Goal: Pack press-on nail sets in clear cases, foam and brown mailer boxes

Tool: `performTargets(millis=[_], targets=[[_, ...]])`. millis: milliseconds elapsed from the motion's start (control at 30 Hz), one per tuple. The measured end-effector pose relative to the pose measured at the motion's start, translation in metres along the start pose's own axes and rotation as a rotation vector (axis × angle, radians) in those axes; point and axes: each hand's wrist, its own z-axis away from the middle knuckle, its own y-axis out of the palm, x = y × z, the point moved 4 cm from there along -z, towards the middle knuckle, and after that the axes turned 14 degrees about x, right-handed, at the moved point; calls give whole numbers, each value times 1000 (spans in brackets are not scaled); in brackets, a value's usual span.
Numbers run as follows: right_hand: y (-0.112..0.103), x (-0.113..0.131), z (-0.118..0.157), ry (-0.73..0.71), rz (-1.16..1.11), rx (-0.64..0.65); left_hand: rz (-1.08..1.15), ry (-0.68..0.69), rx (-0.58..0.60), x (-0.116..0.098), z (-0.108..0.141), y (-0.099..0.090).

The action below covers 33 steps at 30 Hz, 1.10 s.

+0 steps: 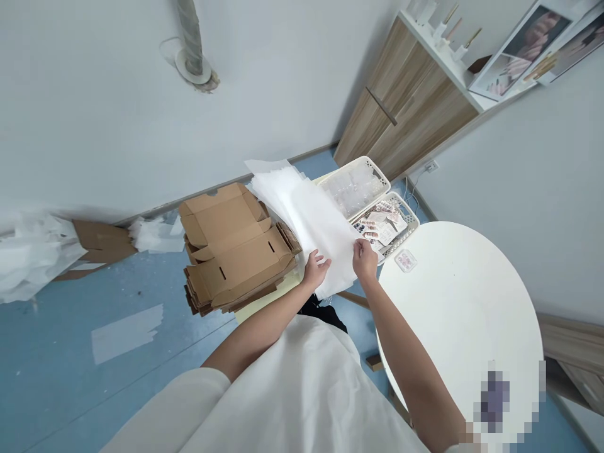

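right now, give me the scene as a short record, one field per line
left hand: the left hand, fingers spread at the edge of the white sheets; contact unclear
right hand: the right hand, closed on the sheets' edge
sheet layout: loosely fanned, overlapping
left of sheets: stacked flat cardboard boxes
far basket: clear packets
near basket: printed cards
right side: round white table with a small clear case near its edge

There are two hands (316,270) (365,259), two baskets (387,184) (415,221), one round table (457,302) and one cabinet (406,94).
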Motion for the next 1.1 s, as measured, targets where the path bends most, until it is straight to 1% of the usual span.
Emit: performTargets(millis=[67,100,233,333,400,467,567,667,733,800,867,933,1033,1100], targets=[[-2,-4,1,36,20,-25,-21,-3,36,0,3,4],[-3,-6,1,30,29,-43,-29,-5,50,1,3,6],[-10,-9,1,-101,122,-157,-35,12,70,2,4,12],[-18,-12,2,-170,211,-269,-40,25,44,1,2,15],[-24,-14,4,-197,201,-330,-43,33,18,-1,2,17],[-29,-15,6,-228,132,-348,-49,43,-18,-3,2,18],[-34,-18,11,-234,-57,-282,-91,61,-66,-6,3,21],[-39,-32,20,-140,-345,-192,-139,81,-92,-7,6,29],[-45,-49,32,-69,-522,-206,-163,84,-107,-6,9,38],[-54,-71,50,-30,-628,-268,-176,73,-89,-3,13,53],[-62,-96,71,-22,-684,-320,-180,54,-19,0,19,75],[-67,-124,96,-28,-723,-356,-193,57,67,4,27,103],[-73,-169,135,-30,-760,-397,-242,129,226,9,43,151],[-77,-200,161,-34,-783,-418,-313,177,329,13,54,183]])
